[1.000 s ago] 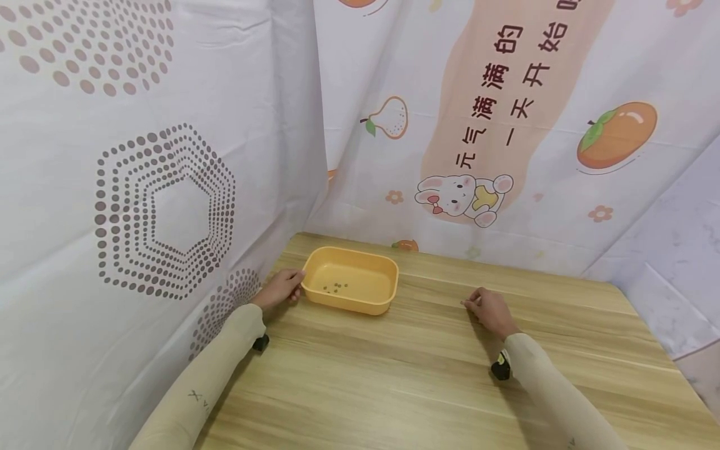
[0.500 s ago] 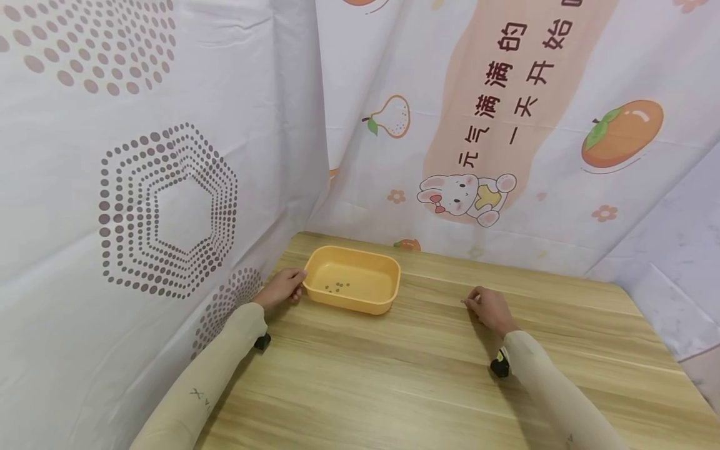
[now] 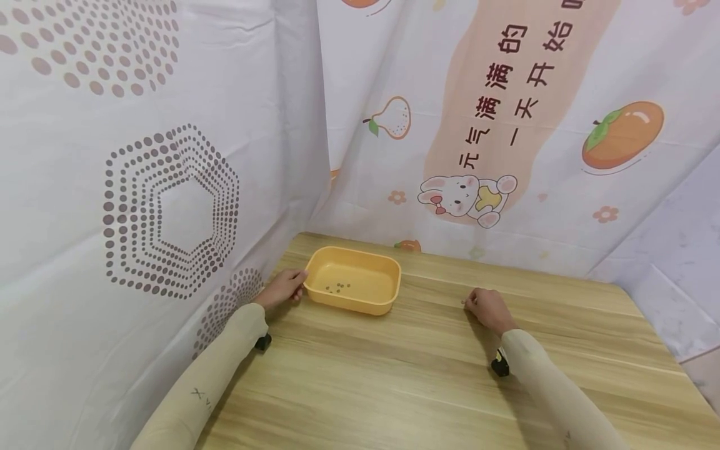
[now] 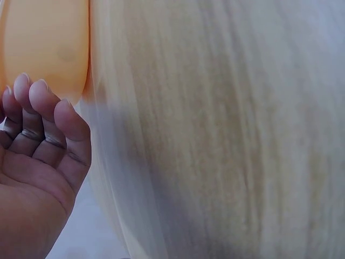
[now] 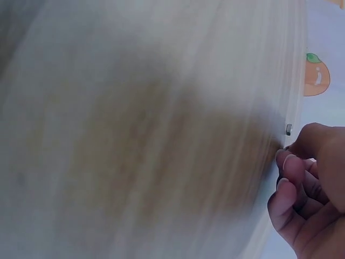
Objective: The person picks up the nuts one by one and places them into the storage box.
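Observation:
A yellow plastic tray point(image 3: 368, 305) sits at the back left of the wooden table, with several tiny grey nut-like pieces point(image 3: 339, 285) on its floor. My left hand point(image 3: 282, 289) grips the tray's left end; in the left wrist view its curled fingers point(image 4: 64, 116) lie by the tray wall point(image 4: 48, 48). To the right of the tray, my right hand point(image 3: 488, 307) is low at the tabletop, thumb and index tips together. In the right wrist view a small metal nut point(image 5: 289, 129) lies just beyond them. A dark sliver point(image 5: 287, 148) shows between the tips; I cannot tell its kind.
The wood-grain table point(image 3: 360, 369) runs back to a printed curtain point(image 3: 365, 187). A white dotted curtain point(image 3: 270, 156) hangs close along the left side, near my left forearm. A pale curtain point(image 3: 669, 269) hangs at the right.
The head view has shifted slightly. My left hand stays at the tray, and my right hand stays at the same spot with its fingertips drawn slightly further in.

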`<move>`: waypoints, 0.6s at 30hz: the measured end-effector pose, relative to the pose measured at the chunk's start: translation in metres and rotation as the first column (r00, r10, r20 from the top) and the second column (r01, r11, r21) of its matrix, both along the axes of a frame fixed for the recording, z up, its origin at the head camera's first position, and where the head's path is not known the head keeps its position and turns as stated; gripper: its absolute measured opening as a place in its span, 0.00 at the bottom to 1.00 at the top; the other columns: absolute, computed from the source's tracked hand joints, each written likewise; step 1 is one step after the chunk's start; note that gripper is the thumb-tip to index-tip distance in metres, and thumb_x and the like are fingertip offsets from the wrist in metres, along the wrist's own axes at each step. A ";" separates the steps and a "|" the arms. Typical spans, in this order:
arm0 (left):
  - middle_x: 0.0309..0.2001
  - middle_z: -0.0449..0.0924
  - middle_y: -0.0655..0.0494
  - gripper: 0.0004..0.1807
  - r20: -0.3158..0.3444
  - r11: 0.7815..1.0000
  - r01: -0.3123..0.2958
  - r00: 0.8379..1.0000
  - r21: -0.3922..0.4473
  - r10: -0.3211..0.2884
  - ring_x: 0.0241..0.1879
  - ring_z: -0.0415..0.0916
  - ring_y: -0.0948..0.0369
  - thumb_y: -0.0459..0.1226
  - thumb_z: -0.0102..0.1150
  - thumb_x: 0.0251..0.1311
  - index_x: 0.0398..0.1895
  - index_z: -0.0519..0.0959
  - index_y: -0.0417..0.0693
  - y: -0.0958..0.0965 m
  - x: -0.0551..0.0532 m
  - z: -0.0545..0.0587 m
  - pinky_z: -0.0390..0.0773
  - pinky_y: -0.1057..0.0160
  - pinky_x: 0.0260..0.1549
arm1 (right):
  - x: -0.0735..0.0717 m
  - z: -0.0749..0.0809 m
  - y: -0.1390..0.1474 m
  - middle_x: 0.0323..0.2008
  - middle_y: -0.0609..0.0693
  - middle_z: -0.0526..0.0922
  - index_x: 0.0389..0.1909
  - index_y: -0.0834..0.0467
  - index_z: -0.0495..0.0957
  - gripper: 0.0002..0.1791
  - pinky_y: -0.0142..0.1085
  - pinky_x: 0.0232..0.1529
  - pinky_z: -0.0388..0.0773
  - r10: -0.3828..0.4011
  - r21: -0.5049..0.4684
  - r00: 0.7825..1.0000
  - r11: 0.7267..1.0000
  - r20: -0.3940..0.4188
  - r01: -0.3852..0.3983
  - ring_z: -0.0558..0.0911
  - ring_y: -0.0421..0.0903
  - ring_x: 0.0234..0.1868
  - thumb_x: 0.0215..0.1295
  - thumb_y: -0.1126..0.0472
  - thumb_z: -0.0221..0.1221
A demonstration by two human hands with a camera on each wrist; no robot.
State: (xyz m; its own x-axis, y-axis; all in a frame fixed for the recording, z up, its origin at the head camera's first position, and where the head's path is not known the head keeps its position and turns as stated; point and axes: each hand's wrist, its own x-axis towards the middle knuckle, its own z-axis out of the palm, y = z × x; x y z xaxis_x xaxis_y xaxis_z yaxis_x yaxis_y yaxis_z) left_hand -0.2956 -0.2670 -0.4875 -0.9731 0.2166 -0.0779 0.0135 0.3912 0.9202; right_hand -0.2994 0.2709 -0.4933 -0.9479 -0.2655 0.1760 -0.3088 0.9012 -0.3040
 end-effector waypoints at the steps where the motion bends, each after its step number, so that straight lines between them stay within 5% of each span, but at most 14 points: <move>1: 0.26 0.74 0.53 0.20 0.000 1.000 0.000 1.000 -0.003 0.000 0.23 0.70 0.62 0.43 0.41 0.84 0.38 0.75 0.38 0.000 0.000 0.000 0.75 0.66 0.22 | 0.000 0.000 0.000 0.26 0.52 0.84 0.31 0.65 0.82 0.07 0.44 0.31 0.76 -0.003 0.002 1.000 1.000 0.003 0.003 0.76 0.47 0.25 0.67 0.66 0.59; 18: 0.26 0.73 0.53 0.20 0.018 1.000 -0.006 1.000 0.001 0.006 0.23 0.70 0.62 0.43 0.41 0.84 0.40 0.75 0.37 0.000 0.002 0.002 0.75 0.66 0.22 | -0.004 -0.003 0.001 0.25 0.51 0.83 0.27 0.63 0.82 0.08 0.40 0.29 0.74 -0.028 -0.022 0.999 0.999 0.031 0.029 0.74 0.46 0.24 0.62 0.66 0.58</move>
State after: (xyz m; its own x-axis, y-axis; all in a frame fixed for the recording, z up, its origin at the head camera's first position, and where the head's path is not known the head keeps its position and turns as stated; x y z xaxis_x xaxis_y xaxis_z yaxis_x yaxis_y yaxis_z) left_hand -0.2936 -0.2669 -0.4857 -0.9730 0.2106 -0.0949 -0.0054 0.3902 0.9207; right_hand -0.3029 0.2716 -0.4966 -0.9600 -0.2347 0.1526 -0.2735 0.9023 -0.3333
